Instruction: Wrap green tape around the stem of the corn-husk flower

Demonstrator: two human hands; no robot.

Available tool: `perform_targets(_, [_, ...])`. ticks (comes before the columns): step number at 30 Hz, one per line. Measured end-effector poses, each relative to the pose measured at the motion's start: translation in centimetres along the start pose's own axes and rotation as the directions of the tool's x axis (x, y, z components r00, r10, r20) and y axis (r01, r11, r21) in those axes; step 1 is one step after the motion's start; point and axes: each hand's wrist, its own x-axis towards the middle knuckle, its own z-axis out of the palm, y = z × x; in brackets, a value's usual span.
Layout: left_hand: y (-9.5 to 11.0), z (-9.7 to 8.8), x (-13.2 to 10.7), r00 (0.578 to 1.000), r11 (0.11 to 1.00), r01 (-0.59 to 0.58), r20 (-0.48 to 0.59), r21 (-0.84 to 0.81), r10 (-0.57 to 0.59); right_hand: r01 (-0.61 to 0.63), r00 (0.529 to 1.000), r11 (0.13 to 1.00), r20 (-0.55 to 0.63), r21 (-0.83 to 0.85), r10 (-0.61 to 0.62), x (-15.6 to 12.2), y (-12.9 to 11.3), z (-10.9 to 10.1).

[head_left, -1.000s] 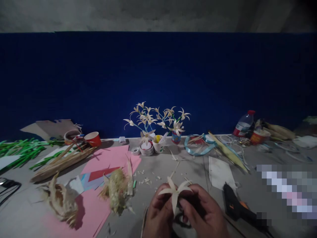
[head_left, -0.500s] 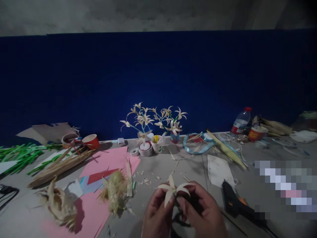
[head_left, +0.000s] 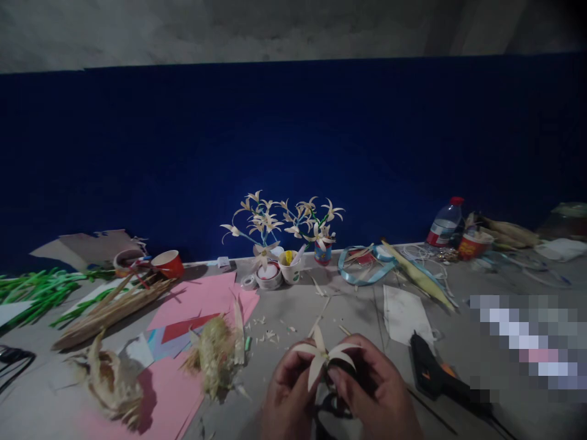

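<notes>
A pale, long-petalled handmade flower (head_left: 323, 353) is held between my two hands near the bottom of the view. My left hand (head_left: 288, 391) is closed, its thumb and fingers pinching the flower from the left. From the other side, my right hand (head_left: 376, 388) grips it with the thumb pressed just under the flower's centre. Below the petals a dark stem loops between my palms, partly hidden by the fingers. To the right of my right hand lies a black glue gun (head_left: 433, 373).
Similar flowers (head_left: 263, 220) stand in small containers at the back, beside a paper cup (head_left: 290, 269). Pink paper (head_left: 197, 296), dried husks (head_left: 112, 382) and green stems (head_left: 43, 293) lie to the left. Blue ribbon (head_left: 346, 275), white paper (head_left: 406, 315) and a bottle (head_left: 444, 225) are on the right.
The flower has tilted and shifted slightly to the right and down in my fingers. Both hands keep their hold on it.
</notes>
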Motion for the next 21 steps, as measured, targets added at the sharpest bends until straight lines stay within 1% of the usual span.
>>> perform_targets(2, [0.3,0.3,-0.2,1.0,1.0,0.022,0.007,-0.022,-0.022,0.001,1.0,1.0,-0.024,-0.018,-0.001,0.0,0.1,0.0])
perform_targets(5, [0.7,0.7,-0.5,0.995,0.992,0.093,0.037,-0.091,-0.09,-0.006,0.999,0.999,-0.053,-0.046,0.004,0.0,0.1,-0.1])
perform_targets(7, [1.0,1.0,-0.6,0.991,0.982,0.126,0.063,-0.142,-0.118,-0.014,0.999,0.999,-0.034,-0.039,0.013,0.0,0.1,-0.2])
perform_targets(10, [1.1,1.3,-0.7,0.991,0.977,0.122,0.08,-0.177,-0.11,-0.01,1.0,1.0,-0.013,-0.017,0.01,0.0,0.2,-0.2])
perform_targets(16, [0.8,1.7,-0.9,0.997,0.979,0.066,-0.024,-0.195,-0.072,0.042,0.999,0.998,-0.031,-0.038,-0.043,0.0,0.6,-0.3])
perform_targets(19, [0.5,1.7,-1.1,0.996,0.987,0.026,-0.076,-0.161,-0.038,0.128,0.992,0.987,-0.003,-0.093,-0.129,0.0,0.6,-0.4])
perform_targets(21, [0.3,1.6,-1.2,0.996,0.991,-0.004,-0.092,-0.131,-0.008,0.182,0.983,0.974,0.013,-0.138,-0.182,0.0,0.4,-0.4])
